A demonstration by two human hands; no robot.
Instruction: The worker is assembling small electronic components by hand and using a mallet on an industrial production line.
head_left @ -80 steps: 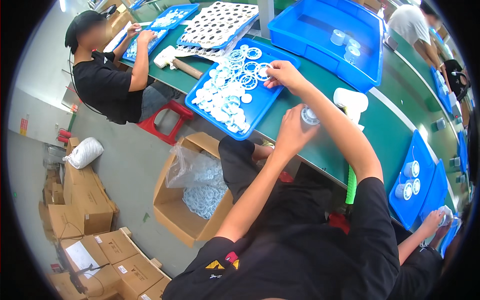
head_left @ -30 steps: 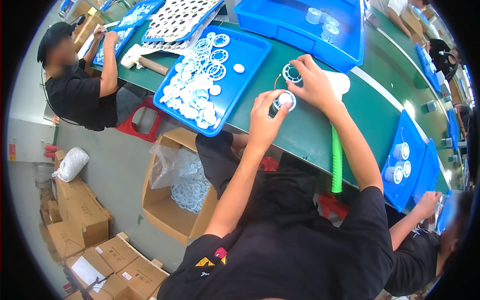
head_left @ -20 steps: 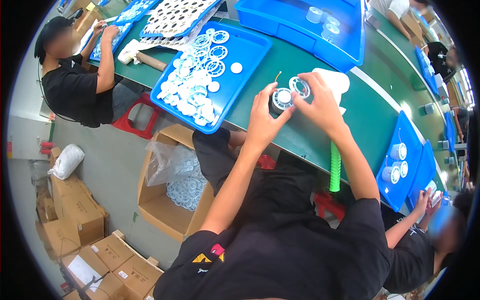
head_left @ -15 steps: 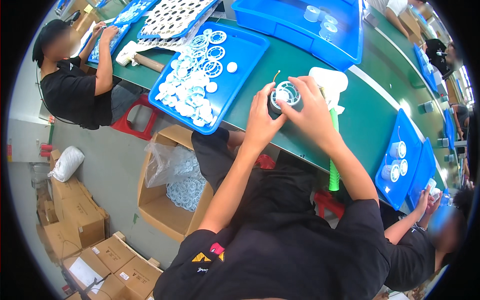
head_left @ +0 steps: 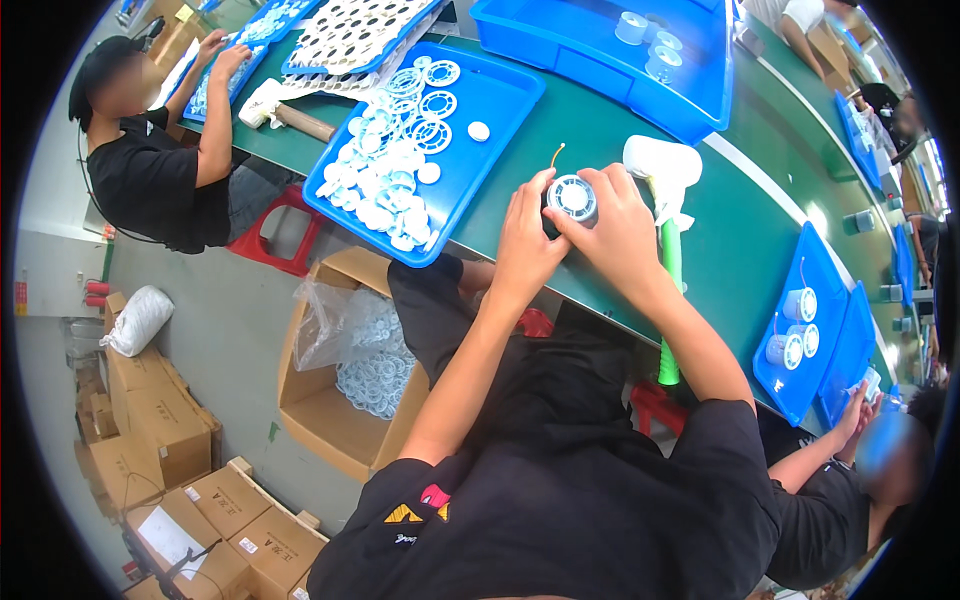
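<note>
Between my two hands is a round, cup-like cylinder with a white spoked ring on its top face. A thin orange-tipped wire sticks up behind it. My left hand wraps the cylinder's left side, and my right hand curls around its right side with the thumb at the near rim. The fingers partly hide its wall. To the left, a blue tray carries white spoked rings and a heap of small white discs. A mallet with a white head and green handle lies beside my right hand.
A deep blue bin with clear cylinders stands at the back. Blue trays with finished-looking cylinders are at right. An open carton of rings sits below the table's left side. Co-workers sit on both sides.
The white ring, earlier partly covered by my right thumb, now shows its face in the cylinder's top. My right thumb has shifted to the near rim. The view has moved slightly.
</note>
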